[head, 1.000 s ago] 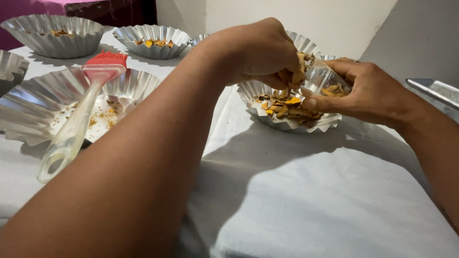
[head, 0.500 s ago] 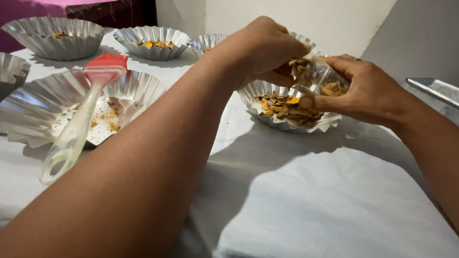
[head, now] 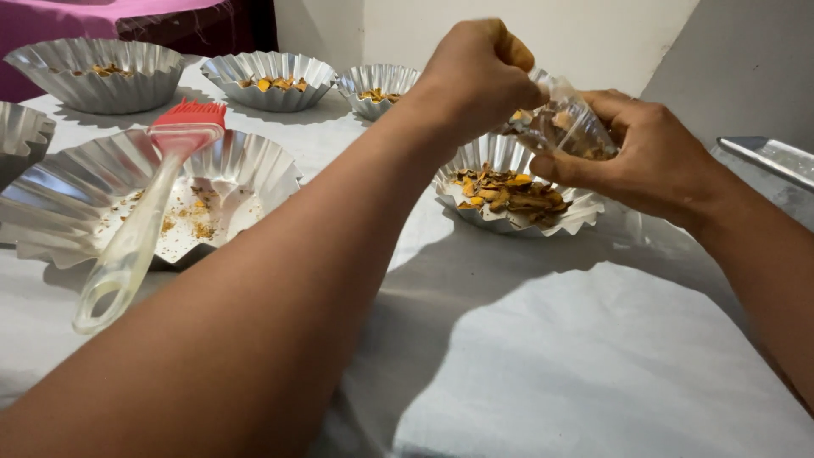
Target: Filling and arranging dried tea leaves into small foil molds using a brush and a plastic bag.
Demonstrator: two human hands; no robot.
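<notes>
Clear plastic bag [head: 566, 125] of brown-orange dried pieces, crumpled between both hands.

I note a tabletop [head: 593, 365] covered in pale grey-white sheeting, creased in places and lit evenly, with soft shadows falling toward me. Beyond it stands a plain off-white wall [head: 593, 34]. At the far left corner I see magenta cloth [head: 102, 17] draped over dark furniture. A grey panel [head: 746, 76] rises at the right.
</notes>
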